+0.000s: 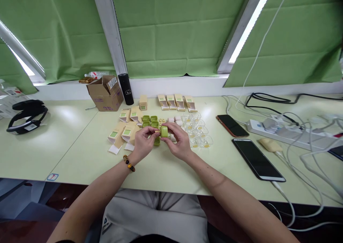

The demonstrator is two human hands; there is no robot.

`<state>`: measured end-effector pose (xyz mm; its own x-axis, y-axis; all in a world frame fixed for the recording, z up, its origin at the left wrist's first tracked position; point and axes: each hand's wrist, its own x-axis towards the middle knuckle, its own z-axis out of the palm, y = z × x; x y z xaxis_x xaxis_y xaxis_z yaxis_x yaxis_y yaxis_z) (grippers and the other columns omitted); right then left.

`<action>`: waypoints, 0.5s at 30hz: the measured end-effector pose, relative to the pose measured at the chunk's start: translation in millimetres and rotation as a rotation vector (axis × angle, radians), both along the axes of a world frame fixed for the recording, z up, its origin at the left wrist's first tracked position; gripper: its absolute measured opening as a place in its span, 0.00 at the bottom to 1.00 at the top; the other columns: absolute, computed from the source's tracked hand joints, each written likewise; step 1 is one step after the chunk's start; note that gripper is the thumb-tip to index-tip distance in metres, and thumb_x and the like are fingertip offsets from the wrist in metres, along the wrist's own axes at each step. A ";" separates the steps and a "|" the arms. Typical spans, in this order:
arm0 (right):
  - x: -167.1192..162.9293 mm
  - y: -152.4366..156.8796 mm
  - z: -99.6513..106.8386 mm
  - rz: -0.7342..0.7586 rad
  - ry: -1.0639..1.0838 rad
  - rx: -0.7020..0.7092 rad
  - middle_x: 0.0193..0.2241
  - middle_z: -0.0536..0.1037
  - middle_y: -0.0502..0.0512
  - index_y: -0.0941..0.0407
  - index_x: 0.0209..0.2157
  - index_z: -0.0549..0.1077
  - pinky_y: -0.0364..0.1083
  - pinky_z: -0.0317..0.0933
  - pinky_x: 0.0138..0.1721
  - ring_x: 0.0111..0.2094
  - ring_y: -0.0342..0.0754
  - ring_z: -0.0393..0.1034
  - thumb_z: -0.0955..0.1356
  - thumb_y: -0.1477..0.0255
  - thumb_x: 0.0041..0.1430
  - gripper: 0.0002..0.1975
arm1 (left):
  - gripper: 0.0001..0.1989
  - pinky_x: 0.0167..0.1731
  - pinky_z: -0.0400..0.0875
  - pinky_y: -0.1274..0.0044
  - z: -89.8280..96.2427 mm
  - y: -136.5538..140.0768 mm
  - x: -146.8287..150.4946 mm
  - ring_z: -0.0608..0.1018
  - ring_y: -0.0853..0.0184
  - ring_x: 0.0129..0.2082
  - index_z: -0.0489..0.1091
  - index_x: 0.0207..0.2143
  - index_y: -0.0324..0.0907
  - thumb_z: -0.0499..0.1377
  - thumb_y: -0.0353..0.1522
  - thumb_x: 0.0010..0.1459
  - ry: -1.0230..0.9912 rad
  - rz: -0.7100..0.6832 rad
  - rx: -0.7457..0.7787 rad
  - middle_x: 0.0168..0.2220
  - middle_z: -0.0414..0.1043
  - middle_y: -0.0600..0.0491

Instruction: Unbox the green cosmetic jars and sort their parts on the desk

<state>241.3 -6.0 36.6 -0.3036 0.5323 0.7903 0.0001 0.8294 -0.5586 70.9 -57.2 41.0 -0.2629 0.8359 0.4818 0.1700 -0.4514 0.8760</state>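
Above the table, my right hand [179,143] grips a small green square container [164,131] between thumb and fingers. The fingertips of my left hand [144,140] are pinched at the container's left side, around a tiny yellowish piece [157,131] too small to make out fully. Behind and beneath my hands stand several more green containers [146,118], partly covered by the fingers. Small yellow pieces [162,120] lie just beyond the held container. White-pink pieces [177,119] sit behind my right hand, and clear plastic covers [197,130] with yellow spots spread to its right.
Beige paper boxes stand open at the left [115,135] and in a back row [171,102]. Behind are a cardboard box [105,96] and a black bottle [125,89]. Two phones [258,159], a power strip [284,132] and tangled cables occupy the right. A black headset [28,118] lies far left.
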 end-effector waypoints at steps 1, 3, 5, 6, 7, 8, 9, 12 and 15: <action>0.3 -0.1 0.3 -0.002 -0.004 0.009 0.51 0.79 0.61 0.50 0.57 0.74 0.54 0.78 0.47 0.51 0.56 0.77 0.73 0.67 0.64 0.20 | 0.14 0.37 0.77 0.73 0.0 0.0 -0.2 0.81 0.64 0.33 0.78 0.34 0.41 0.70 0.42 0.57 0.005 -0.004 0.002 0.33 0.81 0.49; 0.8 -0.2 0.7 0.003 -0.013 0.020 0.51 0.79 0.61 0.50 0.58 0.74 0.54 0.78 0.47 0.51 0.56 0.77 0.73 0.68 0.64 0.21 | 0.14 0.36 0.77 0.73 -0.3 -0.1 -0.4 0.81 0.65 0.33 0.78 0.34 0.40 0.70 0.42 0.57 0.017 -0.011 0.009 0.33 0.81 0.49; 1.0 -0.3 1.3 0.013 -0.023 0.014 0.51 0.79 0.61 0.50 0.58 0.74 0.54 0.78 0.47 0.52 0.56 0.76 0.73 0.69 0.65 0.21 | 0.14 0.37 0.77 0.73 -0.9 0.0 -0.4 0.80 0.65 0.33 0.78 0.34 0.40 0.69 0.43 0.58 0.021 -0.016 0.011 0.33 0.81 0.49; 1.0 -0.4 1.7 0.018 -0.025 0.003 0.51 0.79 0.61 0.50 0.58 0.74 0.55 0.78 0.47 0.52 0.55 0.76 0.73 0.69 0.65 0.21 | 0.14 0.37 0.77 0.73 -1.3 0.0 -0.3 0.80 0.65 0.33 0.78 0.34 0.40 0.69 0.43 0.58 0.019 -0.019 0.009 0.33 0.81 0.49; 0.8 -0.5 2.1 0.024 -0.024 -0.012 0.51 0.79 0.61 0.50 0.58 0.74 0.55 0.77 0.48 0.52 0.55 0.76 0.73 0.69 0.65 0.21 | 0.14 0.38 0.77 0.73 -1.6 0.1 -0.2 0.80 0.65 0.34 0.78 0.34 0.40 0.69 0.43 0.58 0.014 -0.020 0.008 0.33 0.81 0.49; 0.6 -0.6 2.5 0.033 -0.020 -0.029 0.52 0.78 0.61 0.49 0.58 0.74 0.55 0.77 0.49 0.53 0.55 0.75 0.73 0.68 0.65 0.21 | 0.15 0.38 0.77 0.73 -1.8 0.2 0.0 0.80 0.65 0.34 0.78 0.35 0.40 0.70 0.43 0.58 0.007 -0.025 0.006 0.34 0.81 0.49; 0.3 -0.5 2.8 0.044 -0.013 -0.045 0.53 0.77 0.61 0.49 0.59 0.74 0.55 0.77 0.49 0.53 0.55 0.75 0.73 0.68 0.65 0.21 | 0.15 0.38 0.77 0.73 -1.9 0.3 0.1 0.81 0.64 0.35 0.79 0.36 0.40 0.71 0.43 0.57 0.001 -0.032 0.006 0.34 0.81 0.48; -0.3 0.8 2.4 0.059 0.015 -0.084 0.54 0.71 0.61 0.47 0.61 0.73 0.55 0.77 0.50 0.56 0.55 0.72 0.73 0.67 0.65 0.23 | 0.18 0.43 0.78 0.71 -1.1 0.4 -0.5 0.81 0.63 0.40 0.78 0.45 0.41 0.72 0.41 0.57 -0.008 -0.081 0.025 0.41 0.81 0.46; 0.3 2.7 0.6 0.048 0.009 -0.089 0.54 0.68 0.60 0.45 0.65 0.70 0.57 0.77 0.51 0.56 0.55 0.71 0.72 0.68 0.66 0.27 | 0.23 0.51 0.77 0.69 1.3 0.2 -2.5 0.80 0.59 0.50 0.75 0.55 0.43 0.70 0.40 0.60 -0.009 -0.127 0.064 0.51 0.78 0.43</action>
